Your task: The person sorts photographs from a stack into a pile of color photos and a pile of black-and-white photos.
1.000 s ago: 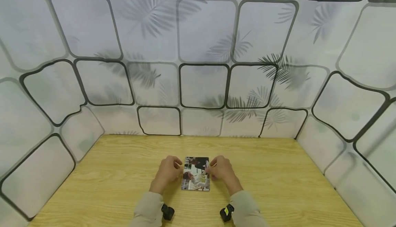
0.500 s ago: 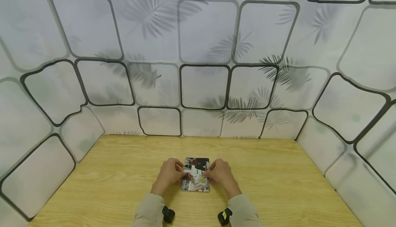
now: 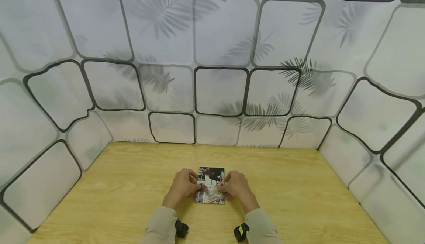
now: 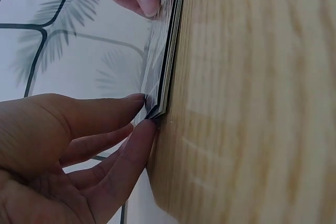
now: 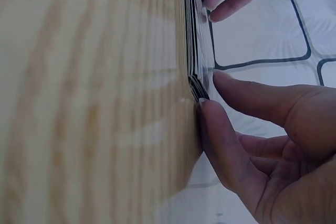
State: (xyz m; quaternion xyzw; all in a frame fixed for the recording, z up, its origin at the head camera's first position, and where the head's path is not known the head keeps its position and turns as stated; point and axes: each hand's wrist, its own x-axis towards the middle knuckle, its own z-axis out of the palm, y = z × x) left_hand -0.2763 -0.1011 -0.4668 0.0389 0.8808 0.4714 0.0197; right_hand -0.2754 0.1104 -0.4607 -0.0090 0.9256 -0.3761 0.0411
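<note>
In the head view, two hands, the left hand (image 3: 182, 184) and the right hand (image 3: 236, 185), hold one stack of sheets (image 3: 210, 188) between them, at its left and right edges, on one table (image 3: 299, 199) of yellow wood grain. The stack is flat and rectangular, its top a glossy photograph with dark and white areas. Two beige sleeves (image 3: 160, 222) and two black wrist devices (image 3: 181, 229) show below. Behind stands a pale backdrop (image 3: 220, 90) with rounded outlines and feathery leaves.

In the left wrist view, the left hand's fingers (image 4: 102, 116) pinch the stack's edge, thumb above; several thin layers flare there, too fine to count.

In the right wrist view, the right hand's fingers (image 5: 223, 137) likewise pinch the opposite edge, bending the layers.
</note>
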